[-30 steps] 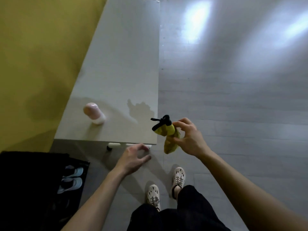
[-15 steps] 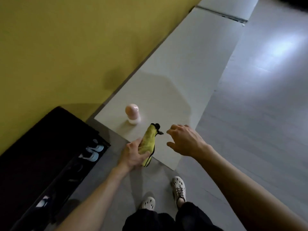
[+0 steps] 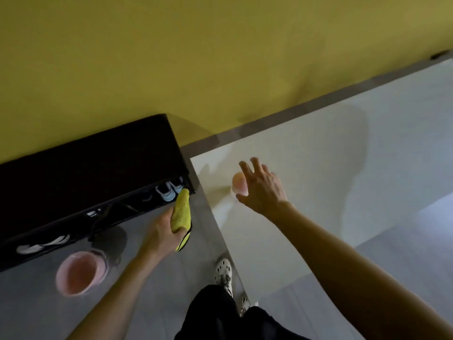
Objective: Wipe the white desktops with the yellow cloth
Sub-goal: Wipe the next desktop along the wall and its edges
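Carried clear of the desk end in the last half second, the yellow cloth (image 3: 182, 212) is now over grey floor, gripped in the person's left hand (image 3: 159, 231) just beside a black shoe rack (image 3: 85, 173). Bunched into a thick roll, it is bright yellow-green with dark trim at its lower end, which hangs below the fingers. A pink bucket (image 3: 78, 272) stands to the left. Beyond, the right hand (image 3: 262, 190), fingers spread and holding nothing, hovers at a pink round-topped bottle (image 3: 238, 184) on the white desktop (image 3: 331, 168) along a yellow wall (image 3: 220, 57)
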The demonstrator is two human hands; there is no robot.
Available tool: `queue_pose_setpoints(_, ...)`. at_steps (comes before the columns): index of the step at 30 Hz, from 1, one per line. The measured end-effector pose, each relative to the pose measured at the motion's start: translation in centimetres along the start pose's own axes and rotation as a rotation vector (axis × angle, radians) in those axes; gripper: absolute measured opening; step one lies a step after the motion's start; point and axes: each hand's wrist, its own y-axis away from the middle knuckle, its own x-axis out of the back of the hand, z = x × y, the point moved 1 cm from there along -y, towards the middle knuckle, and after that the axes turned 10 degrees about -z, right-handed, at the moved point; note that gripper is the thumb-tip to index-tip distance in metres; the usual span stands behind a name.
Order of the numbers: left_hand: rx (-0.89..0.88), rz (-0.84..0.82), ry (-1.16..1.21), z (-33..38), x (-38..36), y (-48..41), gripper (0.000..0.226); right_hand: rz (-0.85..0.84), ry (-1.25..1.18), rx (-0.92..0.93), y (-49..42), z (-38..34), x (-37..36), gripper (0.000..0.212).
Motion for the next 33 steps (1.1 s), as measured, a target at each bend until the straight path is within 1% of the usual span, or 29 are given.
queue_pose_setpoints(2,0.012,0.021,0.031,0.3,-0.3,-1.7,0.039,-0.094,0.005,0.026,-2.2,-0.1,-0.4,0.096)
queue_pose_setpoints(3,0.002,0.037,0.023,0.6,-0.5,-2.5,0.038,-0.138,0.011,0.048,-3.0,-0.3,-0.8,0.091)
queue_pose_setpoints(5,0.016,0.052,0.012,1.1,-0.7,-3.9,0.04,-0.182,0.035,0.114,-3.7,-0.5,-1.1,0.073)
queue_pose_setpoints(7,0.039,0.105,0.037,2.0,-1.1,-4.3,0.051,-0.161,0.009,0.158,-3.8,-0.3,-1.4,0.057)
queue_pose_setpoints(9,0.068,0.163,0.06,3.3,-1.3,-4.1,0.056,-0.145,0.005,0.176,-3.8,0.3,-1.1,0.052)
queue_pose_setpoints(11,0.08,0.179,0.071,4.7,-1.7,-4.3,0.055,-0.162,0.013,0.199,-4.2,1.6,-1.0,0.048)
queue_pose_setpoints(14,0.11,0.225,0.04,7.3,-2.8,-4.3,0.058,-0.154,0.103,0.212,-4.7,4.7,-0.4,0.039)
queue_pose_setpoints(18,0.146,0.317,0.048,11.6,-5.0,-3.3,0.066,-0.158,0.125,0.202,-5.2,11.3,1.0,0.037)
queue_pose_setpoints(22,0.198,0.346,0.109,15.6,-7.5,-1.8,0.07,-0.173,0.117,0.146,-5.2,18.8,2.3,0.042)
queue_pose_setpoints(24,0.221,0.324,0.113,17.1,-8.6,-1.4,0.067,-0.196,0.139,0.146,-5.4,21.4,2.5,0.054)
queue_pose_setpoints(26,0.235,0.31,0.109,18.0,-9.6,-1.1,0.064,-0.188,0.229,0.15,-5.7,22.5,2.6,0.078)
queue_pose_setpoints(27,0.242,0.312,0.112,18.3,-9.9,-0.8,0.063,-0.149,0.271,0.174,-5.7,22.4,2.7,0.086)
queue_pose_setpoints(28,0.248,0.319,0.12,18.5,-10.0,-0.5,0.062,-0.092,0.276,0.226,-5.7,21.7,3.0,0.086)
queue_pose_setpoints(30,0.263,0.346,0.139,18.5,-10.3,0.1,0.061,0.004,0.203,0.392,-5.6,19.6,3.4,0.069)
queue_pose_setpoints(31,0.274,0.359,0.146,18.3,-10.2,0.4,0.06,0.025,0.166,0.478,-5.5,18.2,3.4,0.06)
queue_pose_setpoints(33,0.289,0.383,0.144,17.7,-9.7,0.4,0.058,-0.015,0.156,0.585,-5.4,15.2,3.1,0.051)
